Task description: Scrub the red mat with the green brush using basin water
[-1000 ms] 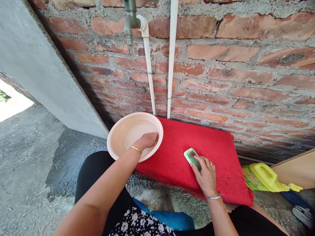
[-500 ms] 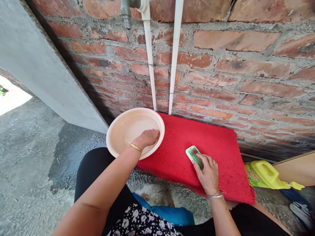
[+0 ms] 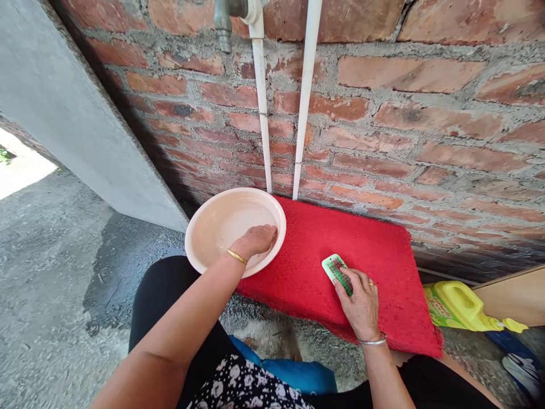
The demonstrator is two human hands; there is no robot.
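Note:
In the head view, my left hand [image 3: 256, 238], with a gold bangle at the wrist, reaches inside a pale pink basin [image 3: 204, 250] at the bench's left end. Its fingers are bent together near the basin's right inner wall. Their tips are hidden, as is anything they hold. My right hand [image 3: 361, 298] grips a pale green scrubbing brush [image 3: 330, 265], thumb on the near side and fingers over its upper face. Green and brownish bristles show there. The brush is against the red cloth [image 3: 298, 238] covering the bench.
A brick wall [image 3: 370, 133] rises behind the bench, with white pipes [image 3: 301, 128] and a tap [image 3: 223, 28]. A yellow jug [image 3: 457, 304] stands beyond the bench's right end. A grey slab [image 3: 93, 113] leans at the left, above wet concrete floor [image 3: 119, 272].
The whole view has shifted very slightly. Both hands, the basin and the brush keep their places relative to one another.

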